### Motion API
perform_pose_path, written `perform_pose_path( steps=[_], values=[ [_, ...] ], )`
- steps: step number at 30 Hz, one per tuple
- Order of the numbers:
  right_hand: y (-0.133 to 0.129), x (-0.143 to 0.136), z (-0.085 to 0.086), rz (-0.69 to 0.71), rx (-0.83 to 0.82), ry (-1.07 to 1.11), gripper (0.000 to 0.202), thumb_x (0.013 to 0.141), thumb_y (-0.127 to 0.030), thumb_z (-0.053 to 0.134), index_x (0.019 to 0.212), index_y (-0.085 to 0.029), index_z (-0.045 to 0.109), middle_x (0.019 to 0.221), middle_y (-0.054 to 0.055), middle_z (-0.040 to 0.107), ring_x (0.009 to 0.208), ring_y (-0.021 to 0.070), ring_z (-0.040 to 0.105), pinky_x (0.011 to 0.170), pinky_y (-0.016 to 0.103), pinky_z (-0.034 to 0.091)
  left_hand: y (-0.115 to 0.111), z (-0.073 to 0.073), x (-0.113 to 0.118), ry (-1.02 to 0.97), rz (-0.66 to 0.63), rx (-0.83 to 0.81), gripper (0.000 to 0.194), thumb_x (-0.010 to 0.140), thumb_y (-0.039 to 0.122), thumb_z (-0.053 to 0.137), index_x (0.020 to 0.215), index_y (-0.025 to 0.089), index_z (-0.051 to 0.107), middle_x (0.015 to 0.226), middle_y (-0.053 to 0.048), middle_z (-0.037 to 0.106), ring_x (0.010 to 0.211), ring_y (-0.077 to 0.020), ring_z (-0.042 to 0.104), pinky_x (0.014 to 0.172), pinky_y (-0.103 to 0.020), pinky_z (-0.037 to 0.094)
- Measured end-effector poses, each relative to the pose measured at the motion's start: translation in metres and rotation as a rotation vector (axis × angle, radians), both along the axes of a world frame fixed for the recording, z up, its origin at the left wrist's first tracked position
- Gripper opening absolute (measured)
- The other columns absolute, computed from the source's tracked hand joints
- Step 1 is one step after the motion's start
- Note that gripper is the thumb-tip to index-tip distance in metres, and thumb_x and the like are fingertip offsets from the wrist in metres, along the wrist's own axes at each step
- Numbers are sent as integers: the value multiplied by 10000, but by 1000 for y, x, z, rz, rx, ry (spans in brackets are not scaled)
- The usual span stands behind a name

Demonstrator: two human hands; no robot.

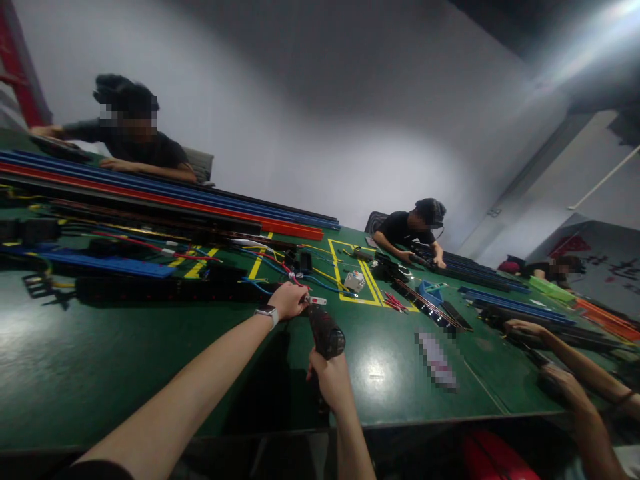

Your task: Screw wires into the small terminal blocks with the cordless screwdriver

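My right hand (331,380) is wrapped round the grip of a dark cordless drill (326,330). The drill points away from me, its nose close to the fingers of my left hand (289,301). A watch with a light strap (269,313) is on my left wrist. My left fingers are closed at the right end of a long black rail (175,291); what they pinch is hidden. Just beyond the drill's nose lies a small white piece with a red mark (318,301). Red, blue and yellow wires (280,263) run behind my left hand.
Long blue and red rails (285,228) lie along the back left of the green table (390,387). A white block (354,281), red-handled pieces (395,302) and a dark slotted strip (425,305) are right of centre. Another person's hands (555,380) work at the right; more people sit opposite.
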State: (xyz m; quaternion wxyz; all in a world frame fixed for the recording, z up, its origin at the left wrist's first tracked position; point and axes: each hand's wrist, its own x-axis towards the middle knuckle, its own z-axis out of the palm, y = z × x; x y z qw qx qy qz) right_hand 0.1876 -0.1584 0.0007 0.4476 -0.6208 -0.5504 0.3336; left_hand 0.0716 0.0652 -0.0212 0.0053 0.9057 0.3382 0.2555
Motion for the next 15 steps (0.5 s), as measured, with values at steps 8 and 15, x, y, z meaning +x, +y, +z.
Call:
perform_pose_path(
  steps=[8, 15],
  values=[
    [0, 0, 2, 13, 12, 1, 191, 795, -202, 466, 636, -189, 572, 596, 14, 614, 604, 159, 579, 564, 239, 378, 1, -1, 0, 8, -6, 7, 216, 840, 386, 572, 931, 205, 648, 898, -91, 721, 908, -252, 671, 882, -387, 441],
    [1, 0, 1, -2, 3, 7, 183, 780, -203, 473, 626, -192, 572, 591, 14, 614, 578, 160, 577, 546, 244, 380, 1, 0, -1, 5, -11, 31, 235, 856, 396, 548, 955, 206, 643, 900, -84, 722, 906, -255, 668, 862, -390, 443]
  ],
)
